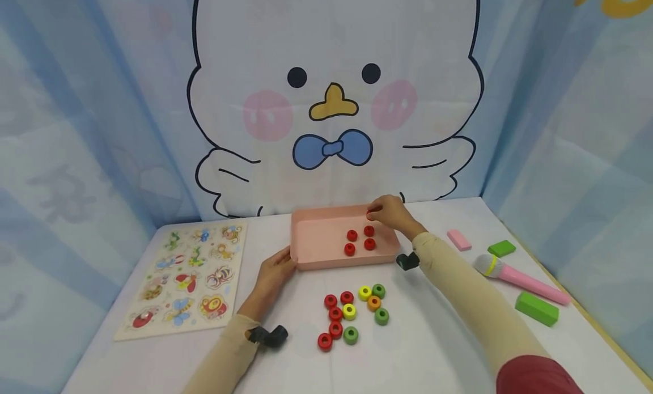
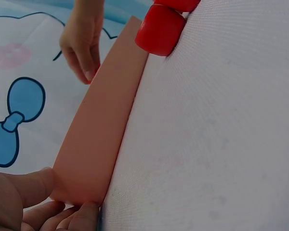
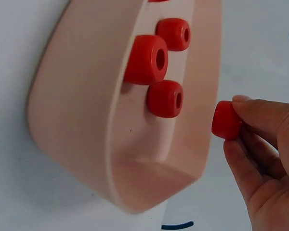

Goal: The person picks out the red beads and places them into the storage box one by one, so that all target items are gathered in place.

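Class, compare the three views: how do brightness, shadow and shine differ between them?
Head view: bright, soft shadow on the white table beside the right sleeve; left wrist view: noticeably dimmer, the pink tray looking darker; right wrist view: faint highlights on the red beads, soft shadow beside the pink tray.

Children's play setup, whether home or studio can't tell. Shown by: cartoon bird curtain (image 1: 331, 42) at top, blue printed drapes (image 1: 76, 127) at left and right edges, white tabletop (image 1: 408, 354) with insect puzzle board (image 1: 186, 283) lower left, red beads (image 1: 325, 347) lower center, toy microphone (image 1: 525, 280) lower right.
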Available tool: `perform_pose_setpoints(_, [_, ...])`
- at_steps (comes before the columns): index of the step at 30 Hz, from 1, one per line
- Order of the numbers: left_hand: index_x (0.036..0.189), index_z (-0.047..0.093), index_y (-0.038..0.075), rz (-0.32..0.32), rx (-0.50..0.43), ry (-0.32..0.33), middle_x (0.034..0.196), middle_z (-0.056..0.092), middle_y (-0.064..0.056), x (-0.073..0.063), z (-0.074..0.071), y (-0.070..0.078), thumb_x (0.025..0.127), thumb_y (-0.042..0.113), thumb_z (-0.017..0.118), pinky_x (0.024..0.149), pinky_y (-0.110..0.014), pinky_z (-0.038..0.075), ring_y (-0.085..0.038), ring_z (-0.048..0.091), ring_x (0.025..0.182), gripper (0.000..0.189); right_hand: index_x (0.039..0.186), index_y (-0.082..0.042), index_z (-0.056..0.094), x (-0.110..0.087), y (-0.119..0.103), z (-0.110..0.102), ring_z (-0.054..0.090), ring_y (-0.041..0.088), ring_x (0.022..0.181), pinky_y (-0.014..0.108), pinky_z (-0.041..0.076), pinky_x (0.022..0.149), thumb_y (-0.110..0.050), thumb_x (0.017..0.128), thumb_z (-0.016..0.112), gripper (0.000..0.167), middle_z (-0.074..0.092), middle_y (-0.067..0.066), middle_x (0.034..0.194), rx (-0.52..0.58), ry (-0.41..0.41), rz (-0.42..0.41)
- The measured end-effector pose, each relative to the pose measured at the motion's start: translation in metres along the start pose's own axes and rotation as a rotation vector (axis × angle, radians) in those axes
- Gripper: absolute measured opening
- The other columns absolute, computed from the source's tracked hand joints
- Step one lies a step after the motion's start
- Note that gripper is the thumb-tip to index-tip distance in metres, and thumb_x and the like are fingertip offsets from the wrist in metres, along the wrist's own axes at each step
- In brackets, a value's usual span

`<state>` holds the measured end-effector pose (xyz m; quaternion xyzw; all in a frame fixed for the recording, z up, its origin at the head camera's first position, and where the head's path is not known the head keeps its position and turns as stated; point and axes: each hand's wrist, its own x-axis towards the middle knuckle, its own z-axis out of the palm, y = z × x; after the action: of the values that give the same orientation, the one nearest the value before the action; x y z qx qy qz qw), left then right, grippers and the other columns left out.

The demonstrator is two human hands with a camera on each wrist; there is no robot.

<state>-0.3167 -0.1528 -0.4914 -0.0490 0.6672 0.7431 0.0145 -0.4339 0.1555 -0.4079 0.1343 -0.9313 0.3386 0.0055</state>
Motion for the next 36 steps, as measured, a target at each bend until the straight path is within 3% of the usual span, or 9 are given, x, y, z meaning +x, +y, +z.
perform_pose_setpoints(11, [0.143, 0.044, -0.006, 0.016, -0.002, -0.013, 0.144, 0.046, -0.023, 0.0, 0.001, -0.002, 0.094, 0.002, 0.061, 0.108, -0.041, 0.039, -0.031, 0.047, 0.131, 0.053, 0.118, 0.002, 0.068, 0.023, 0.013, 0.015, 0.06, 0.028, 0.096, 0.039, 0.053, 0.091, -0.007, 0.092, 0.068, 0.027, 0.067, 0.015, 0.107, 0.028, -0.108, 0.134])
perform_pose_setpoints(18, [0.143, 0.044, -0.007, 0.026, 0.04, -0.003, 0.143, 0.047, -0.024, -0.002, 0.001, -0.001, 0.096, 0.002, 0.06, 0.107, -0.042, 0.04, -0.032, 0.046, 0.131, 0.051, 0.115, 0.002, 0.07, 0.028, 0.019, 0.021, 0.058, 0.03, 0.097, 0.041, 0.052, 0.094, -0.006, 0.092, 0.067, 0.024, 0.066, 0.015, 0.107, 0.033, -0.113, 0.111])
perform_pose_setpoints(25, [0.144, 0.044, -0.005, 0.016, 0.052, -0.004, 0.144, 0.046, -0.022, -0.002, 0.0, -0.001, 0.097, 0.005, 0.06, 0.107, -0.041, 0.04, -0.032, 0.046, 0.132, 0.051, 0.117, 0.0, 0.068, 0.028, 0.022, 0.026, 0.054, 0.03, 0.104, 0.045, 0.046, 0.102, -0.007, 0.094, 0.064, 0.024, 0.063, 0.014, 0.114, 0.049, -0.143, 0.168])
perform_pose_setpoints(36, [0.145, 0.044, -0.004, 0.003, 0.049, 0.0, 0.145, 0.046, -0.021, -0.001, -0.001, -0.001, 0.097, 0.005, 0.06, 0.106, -0.041, 0.041, -0.031, 0.047, 0.131, 0.051, 0.119, 0.0, 0.067, 0.026, 0.024, 0.028, 0.055, 0.029, 0.1, 0.044, 0.047, 0.1, -0.012, 0.095, 0.066, 0.027, 0.064, 0.013, 0.11, 0.027, -0.151, 0.143])
